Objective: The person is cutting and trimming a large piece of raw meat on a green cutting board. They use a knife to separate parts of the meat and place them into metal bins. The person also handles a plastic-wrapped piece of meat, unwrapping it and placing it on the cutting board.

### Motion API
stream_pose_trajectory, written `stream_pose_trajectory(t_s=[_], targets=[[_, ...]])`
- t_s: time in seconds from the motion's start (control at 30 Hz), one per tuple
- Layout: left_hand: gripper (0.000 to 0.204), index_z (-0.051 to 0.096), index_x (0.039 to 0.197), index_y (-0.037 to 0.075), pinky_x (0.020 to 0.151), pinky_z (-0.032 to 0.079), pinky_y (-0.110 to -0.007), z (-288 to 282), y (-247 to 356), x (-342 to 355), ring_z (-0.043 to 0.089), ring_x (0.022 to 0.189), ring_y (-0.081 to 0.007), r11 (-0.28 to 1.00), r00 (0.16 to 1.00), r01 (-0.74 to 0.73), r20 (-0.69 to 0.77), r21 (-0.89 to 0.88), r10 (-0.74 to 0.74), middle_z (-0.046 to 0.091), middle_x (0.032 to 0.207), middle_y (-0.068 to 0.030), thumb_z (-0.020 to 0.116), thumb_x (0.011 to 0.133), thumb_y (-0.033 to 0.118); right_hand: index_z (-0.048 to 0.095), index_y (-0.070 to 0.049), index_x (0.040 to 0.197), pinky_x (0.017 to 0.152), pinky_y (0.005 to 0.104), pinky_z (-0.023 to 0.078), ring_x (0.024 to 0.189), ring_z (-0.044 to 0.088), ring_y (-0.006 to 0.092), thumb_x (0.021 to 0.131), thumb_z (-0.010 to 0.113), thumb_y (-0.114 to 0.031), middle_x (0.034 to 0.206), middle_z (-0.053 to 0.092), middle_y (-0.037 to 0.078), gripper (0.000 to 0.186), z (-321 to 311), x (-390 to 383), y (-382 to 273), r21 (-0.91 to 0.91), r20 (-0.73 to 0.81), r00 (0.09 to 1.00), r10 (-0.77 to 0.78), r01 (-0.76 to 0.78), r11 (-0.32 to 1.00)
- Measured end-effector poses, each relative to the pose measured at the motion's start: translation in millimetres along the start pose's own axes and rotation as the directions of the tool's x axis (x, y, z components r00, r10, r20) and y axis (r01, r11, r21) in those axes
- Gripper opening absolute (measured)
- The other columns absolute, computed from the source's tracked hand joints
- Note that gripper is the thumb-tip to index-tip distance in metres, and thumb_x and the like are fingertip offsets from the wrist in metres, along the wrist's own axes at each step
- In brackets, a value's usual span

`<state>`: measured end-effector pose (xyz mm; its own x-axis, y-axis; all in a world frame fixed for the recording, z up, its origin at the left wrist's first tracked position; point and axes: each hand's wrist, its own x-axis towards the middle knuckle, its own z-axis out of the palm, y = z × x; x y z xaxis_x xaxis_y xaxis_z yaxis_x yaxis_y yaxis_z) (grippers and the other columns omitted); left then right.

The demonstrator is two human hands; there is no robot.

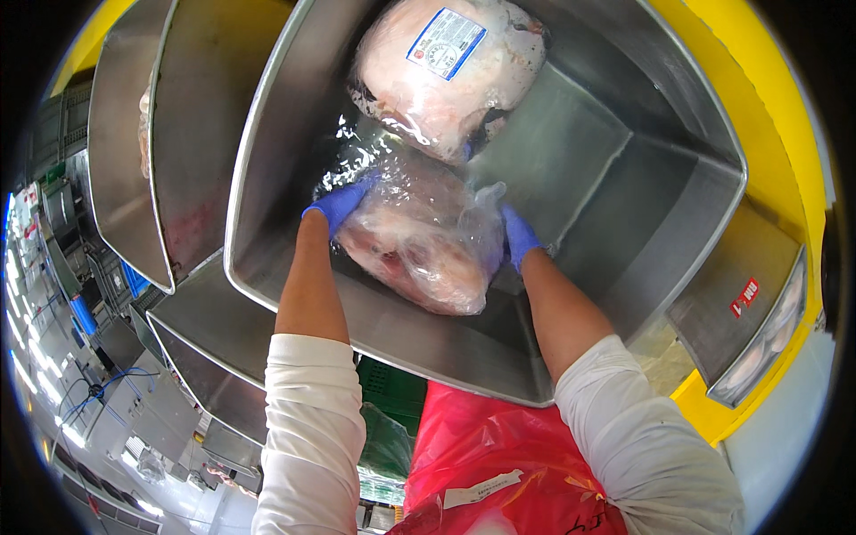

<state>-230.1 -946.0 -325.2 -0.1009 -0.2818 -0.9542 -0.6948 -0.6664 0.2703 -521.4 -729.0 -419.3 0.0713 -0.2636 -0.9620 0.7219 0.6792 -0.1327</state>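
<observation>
My left hand point(339, 203), in a blue glove, grips the left side of a clear plastic bag of pale pink meat point(415, 254) low in a steel bin point(678, 201). My right hand point(522, 239), also blue-gloved, is pressed to the bag's right side, its fingertips partly hidden by it. Just above sits a larger wrapped piece of pale meat point(446, 98) with a white and blue label. Glistening plastic or liquid shows at its lower left.
More steel bins point(196, 107) stand at the left, one holding meat. Another steel container point(722, 294) with a red label is at the right, beside a yellow edge point(785, 107). A green crate point(383, 383) and red plastic point(499, 446) show below.
</observation>
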Motion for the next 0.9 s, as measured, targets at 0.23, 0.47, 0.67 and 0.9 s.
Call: stream_pose_trajectory(t_s=[0.23, 0.47, 0.67, 0.9], targets=[[0.08, 0.056, 0.146, 0.0, 0.11, 0.044, -0.037, 0, 11, -27, 0.06, 0.125, -0.0241, 0.994, 0.995, 0.067, 0.074, -0.082, -0.061, 0.064, 0.14, -0.0142, 0.057, 0.098, 0.064, 0.069, -0.01, 0.123, 0.1, 0.0465, 0.053, 0.108, 0.067, 0.0297, 0.099, 0.053, -0.05, 0.122, 0.072, 0.011, 0.049, 0, -4, -4, 0.129, 0.057, 0.989, 0.138, -0.144, 0.981], [0.07, 0.059, 0.142, 0.001, 0.106, 0.05, -0.035, 18, -2, -68, 0.066, 0.117, -0.0231, 0.928, 0.984, 0.046, 0.175, -0.37, 0.021, 0.068, 0.133, -0.0143, 0.064, 0.099, 0.056, 0.071, -0.01, 0.116, 0.091, 0.0464, 0.058, 0.103, 0.069, 0.0269, 0.096, 0.06, -0.042, 0.108, 0.073, 0.01, 0.04, 8, -56, -34, 0.042, 0.112, 0.993, -0.035, 0.031, 0.999], [0.064, 0.054, 0.146, 0.003, 0.095, 0.059, -0.038, 43, -12, -142, 0.071, 0.111, -0.0232, 0.869, 0.97, -0.034, 0.194, -0.494, 0.148, 0.07, 0.128, -0.0137, 0.064, 0.101, 0.047, 0.067, -0.003, 0.119, 0.088, 0.0417, 0.059, 0.101, 0.07, 0.0243, 0.098, 0.062, -0.038, 0.113, 0.071, 0.011, 0.041, -6, -149, -51, 0.071, 0.211, 0.948, -0.238, 0.228, 0.971], [0.082, 0.051, 0.145, -0.002, 0.101, 0.053, -0.036, 112, -12, -259, 0.066, 0.117, -0.0243, 0.82, 0.886, -0.431, -0.005, -0.376, 0.464, 0.066, 0.13, -0.0174, 0.07, 0.093, 0.058, 0.061, -0.001, 0.135, 0.102, 0.0402, 0.053, 0.115, 0.066, 0.025, 0.1, 0.054, -0.043, 0.129, 0.068, 0.012, 0.055, -32, -319, -87, -0.16, 0.247, 0.917, -0.314, 0.358, 0.92]])
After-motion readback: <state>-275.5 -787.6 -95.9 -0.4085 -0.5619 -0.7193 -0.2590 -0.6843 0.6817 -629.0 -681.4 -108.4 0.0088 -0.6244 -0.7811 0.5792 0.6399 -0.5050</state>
